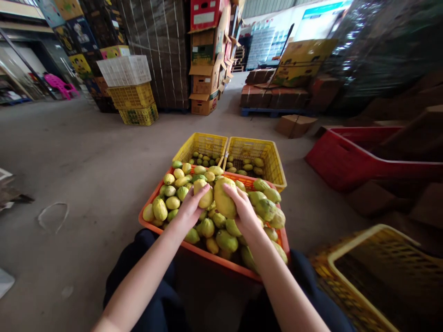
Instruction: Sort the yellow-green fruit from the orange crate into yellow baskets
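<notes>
An orange crate (145, 219) heaped with yellow and green lemons (226, 240) stands between my knees. Over the heap, my left hand (193, 205) is closed around a yellow lemon (203, 193). Just to its right, my right hand (244, 207) grips a larger yellow lemon (223, 198), thumb on top. The two held fruits are close together, and my fingers beneath them are mostly hidden.
Beyond the orange crate stand a left yellow crate (180, 146) and a right yellow crate (277, 161), with fruit low inside both. A yellow basket (332, 260) is near my right leg. Farther right is a red bin (325, 159). Stacked cartons (204, 85) rise behind.
</notes>
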The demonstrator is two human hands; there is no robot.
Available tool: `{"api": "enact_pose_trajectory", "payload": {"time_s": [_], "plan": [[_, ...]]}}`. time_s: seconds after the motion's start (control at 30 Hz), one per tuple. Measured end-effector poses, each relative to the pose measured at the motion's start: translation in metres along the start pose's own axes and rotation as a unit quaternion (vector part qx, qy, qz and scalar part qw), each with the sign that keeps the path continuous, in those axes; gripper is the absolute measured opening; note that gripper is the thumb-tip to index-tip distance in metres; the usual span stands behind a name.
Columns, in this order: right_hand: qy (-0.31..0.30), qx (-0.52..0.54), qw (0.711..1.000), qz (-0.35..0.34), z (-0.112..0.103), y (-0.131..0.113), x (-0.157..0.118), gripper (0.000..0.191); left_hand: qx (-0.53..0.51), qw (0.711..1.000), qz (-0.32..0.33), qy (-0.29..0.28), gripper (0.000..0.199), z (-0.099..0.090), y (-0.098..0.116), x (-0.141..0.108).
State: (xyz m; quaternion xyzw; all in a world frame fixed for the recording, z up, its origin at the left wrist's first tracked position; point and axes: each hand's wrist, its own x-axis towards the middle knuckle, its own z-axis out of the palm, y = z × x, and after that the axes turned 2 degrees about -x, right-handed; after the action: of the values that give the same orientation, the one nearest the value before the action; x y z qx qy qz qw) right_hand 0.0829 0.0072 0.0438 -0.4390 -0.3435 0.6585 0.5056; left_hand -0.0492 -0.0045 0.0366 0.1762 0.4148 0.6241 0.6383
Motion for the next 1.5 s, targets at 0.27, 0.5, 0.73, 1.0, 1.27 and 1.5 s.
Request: {"api": "enact_pose_trajectory", "payload": {"time_s": [0.27,0.5,0.73,1.0,1.27,1.5], "plan": [[0.091,0.105,0.986,0.090,0.001,-0.009,0.003,0.037,-0.130,0.980,-0.122,0.087,0.020,0.005,0.015,-0.002],[0.029,0.086,0.991,0.101,-0.006,-0.010,0.003,0.040,-0.202,0.967,-0.119,0.103,0.026,-0.009,0.010,0.005],[0.092,0.119,0.977,0.150,-0.001,-0.007,0.003,0.026,-0.179,0.972,-0.068,0.134,0.029,-0.013,0.008,0.008],[0.069,0.185,0.954,0.224,-0.006,-0.004,0.010,0.017,-0.245,0.946,-0.128,0.170,0.036,-0.008,0.016,0.007],[0.101,0.214,0.951,0.200,-0.010,-0.004,0.015,0.022,-0.246,0.945,-0.144,0.160,0.028,-0.007,0.019,0.007],[0.069,0.209,0.953,0.208,-0.015,-0.002,0.017,0.024,-0.213,0.956,-0.095,0.180,0.011,-0.001,0.028,0.011]]}}
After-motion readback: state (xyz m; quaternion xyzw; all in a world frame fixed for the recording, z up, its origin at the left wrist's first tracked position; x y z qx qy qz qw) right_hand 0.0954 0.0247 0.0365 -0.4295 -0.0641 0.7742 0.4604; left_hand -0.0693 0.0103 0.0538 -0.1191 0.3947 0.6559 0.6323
